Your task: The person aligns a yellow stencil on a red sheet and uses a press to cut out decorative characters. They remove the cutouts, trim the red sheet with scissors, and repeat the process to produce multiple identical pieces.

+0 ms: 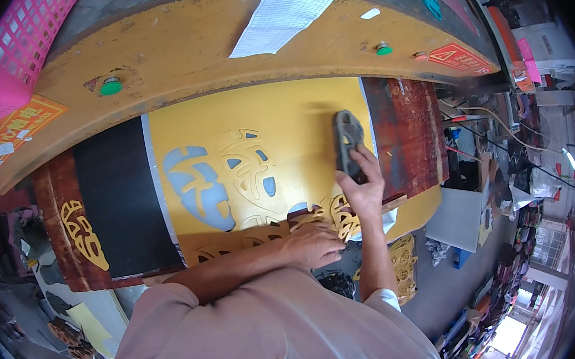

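Observation:
A dark grey cutting die (349,140), shaped like a shoe part with openings through it, is gripped by my right hand (364,187) near the right side of the yellow sheet (299,129). My left hand (316,246) is at the sheet's near edge, its fingers loosely bent and apart beside yellow cut pieces (345,216). Whether its fingertips touch a piece is hard to make out. Left of the middle, the sheet has a shoe-part-shaped hole (194,177) showing grey beneath. A cut outline (250,169) with small openings lies right of it.
A tan machine beam (197,39) with green buttons (111,86) spans the far side. Paper (286,13) hangs over it. A pink basket (28,37) stands far left. One yellow cut piece (83,234) lies left of a black sheet (123,191). More yellow pieces (400,266) are piled lower right.

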Demonstrator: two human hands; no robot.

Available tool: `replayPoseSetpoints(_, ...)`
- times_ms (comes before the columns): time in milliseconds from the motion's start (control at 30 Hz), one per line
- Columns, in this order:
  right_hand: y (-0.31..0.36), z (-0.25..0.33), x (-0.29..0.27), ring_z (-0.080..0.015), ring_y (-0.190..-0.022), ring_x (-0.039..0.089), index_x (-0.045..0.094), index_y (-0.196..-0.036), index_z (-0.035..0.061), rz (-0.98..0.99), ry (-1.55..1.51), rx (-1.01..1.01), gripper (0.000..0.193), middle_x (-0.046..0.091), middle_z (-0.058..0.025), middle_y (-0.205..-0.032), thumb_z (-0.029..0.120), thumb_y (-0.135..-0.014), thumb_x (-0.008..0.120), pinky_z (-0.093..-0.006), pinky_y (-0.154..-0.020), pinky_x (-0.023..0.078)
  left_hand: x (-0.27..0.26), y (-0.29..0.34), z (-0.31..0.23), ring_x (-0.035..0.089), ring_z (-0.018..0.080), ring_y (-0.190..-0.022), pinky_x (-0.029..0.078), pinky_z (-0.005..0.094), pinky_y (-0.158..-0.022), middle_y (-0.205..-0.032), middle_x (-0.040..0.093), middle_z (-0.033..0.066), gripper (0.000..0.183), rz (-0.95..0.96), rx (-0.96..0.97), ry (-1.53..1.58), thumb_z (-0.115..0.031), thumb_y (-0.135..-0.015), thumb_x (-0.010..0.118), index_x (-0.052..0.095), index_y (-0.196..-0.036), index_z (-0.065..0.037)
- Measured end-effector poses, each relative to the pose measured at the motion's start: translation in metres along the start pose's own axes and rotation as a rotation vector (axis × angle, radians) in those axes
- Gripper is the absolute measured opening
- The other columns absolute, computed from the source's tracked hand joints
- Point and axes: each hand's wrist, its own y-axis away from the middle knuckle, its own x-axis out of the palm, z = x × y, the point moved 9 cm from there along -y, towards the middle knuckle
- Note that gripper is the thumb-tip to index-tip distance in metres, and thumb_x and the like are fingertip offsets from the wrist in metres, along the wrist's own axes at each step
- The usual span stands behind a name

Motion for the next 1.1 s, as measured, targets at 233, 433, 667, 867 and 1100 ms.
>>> replayPoseSetpoints(233,0.006,0.033,0.083,-0.0485,-0.119,0.057,0.078,-0.112,0.0084,0.088,0.311,-0.481,0.050,0.063,-0.0154,-0.138,0.024,-0.065,0.087,-0.0557,-0.103,0.049,-0.065,0.076,-0.004,0.073,0.0331,-0.090,0.059,0.0432,-0.081,-0.100,0.076,0.0137,0.021,-0.222,-0.201,0.125,-0.021,-0.094,0.070,0.075,-0.104,-0.004)
replayPoseSetpoints(433,0.006,0.039,0.102,-0.0510,-0.130,0.051,0.078,-0.118,0.0113,0.139,0.457,-0.541,0.050,0.062,-0.0148,-0.141,0.031,-0.073,0.087,-0.0568,-0.109,0.045,-0.113,0.215,-0.013,0.073,0.0332,-0.088,0.058,0.0400,-0.080,-0.096,0.075,0.0167,0.012,-0.679,-0.563,0.011,-0.006,-0.094,0.069,0.075,-0.103,-0.001)
replayPoseSetpoints(667,-0.055,-0.005,0.047,-0.0377,-0.133,0.059,0.074,-0.125,0.0002,0.044,0.053,-0.176,0.040,0.063,-0.0227,-0.140,0.021,-0.091,0.078,-0.0437,-0.112,0.046,-0.143,0.271,0.001,0.062,0.0374,-0.092,0.050,0.0484,-0.082,-0.100,0.066,0.0150,0.009,-0.944,-0.547,-0.930,-0.008,-0.095,0.063,0.068,-0.101,-0.006)
replayPoseSetpoints(867,-0.083,-0.019,0.025,-0.0374,-0.128,0.062,0.072,-0.124,-0.0004,0.026,-0.037,-0.116,0.043,0.066,-0.0235,-0.133,0.025,-0.090,0.078,-0.0430,-0.109,0.049,-0.193,0.260,0.039,0.058,0.0385,-0.084,0.048,0.0493,-0.075,-0.091,0.061,0.0164,0.010,-1.012,-0.615,-1.031,-0.013,-0.093,0.062,0.061,-0.088,-0.004)
replayPoseSetpoints(1100,-0.041,0.021,0.102,-0.0510,-0.138,0.044,0.063,-0.143,0.0098,0.259,0.431,-0.343,0.080,0.045,-0.0275,-0.153,0.048,-0.076,0.084,-0.0575,-0.115,0.040,-0.220,0.254,0.062,0.058,0.0374,-0.080,0.047,0.0502,-0.071,-0.084,0.059,0.0132,0.016,-0.969,-0.723,-0.987,-0.015,-0.091,0.066,0.059,-0.079,-0.006)
